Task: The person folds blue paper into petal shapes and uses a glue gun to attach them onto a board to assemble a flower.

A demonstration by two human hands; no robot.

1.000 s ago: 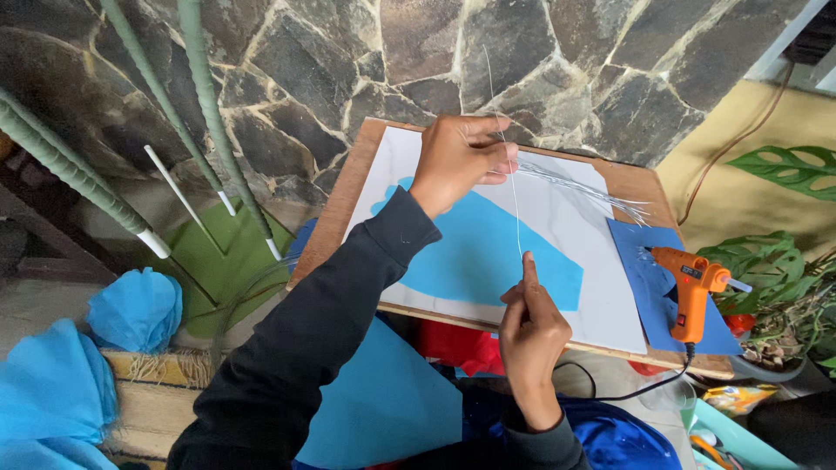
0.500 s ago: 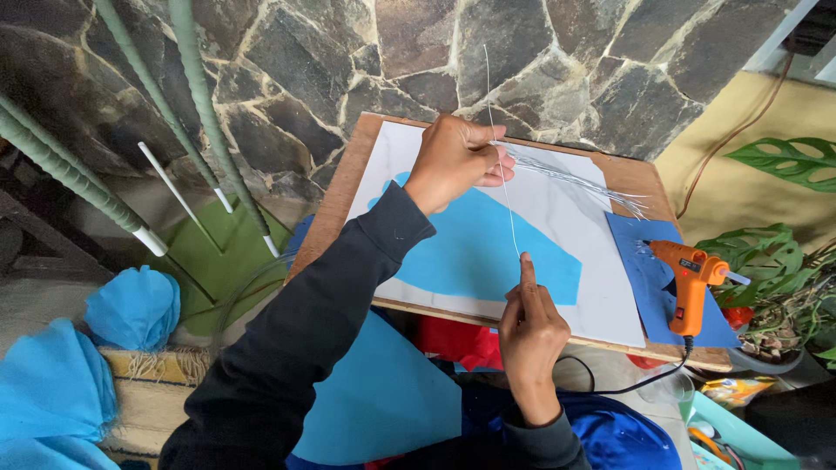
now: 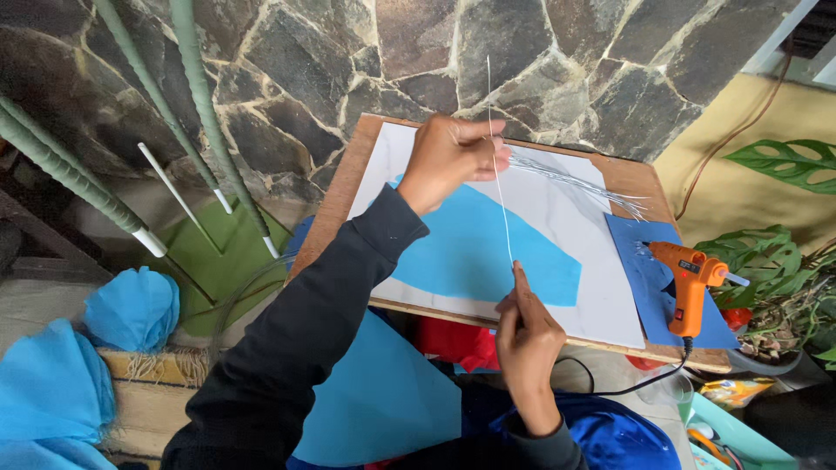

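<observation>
Green-wrapped rods (image 3: 200, 104) lean against a stone wall at left, beside a wooden board (image 3: 344, 187) carrying a white sheet and a blue paper cutout (image 3: 470, 252). Above the cutout, a person's left hand (image 3: 448, 157) pinches the upper part of a thin silver wire (image 3: 498, 187) near a loose bundle of wires (image 3: 575, 181), while the right hand (image 3: 525, 335) grips the wire's lower end between thumb and fingers, holding it taut. An orange glue gun (image 3: 688, 283) stands on blue paper at the board's right edge.
</observation>
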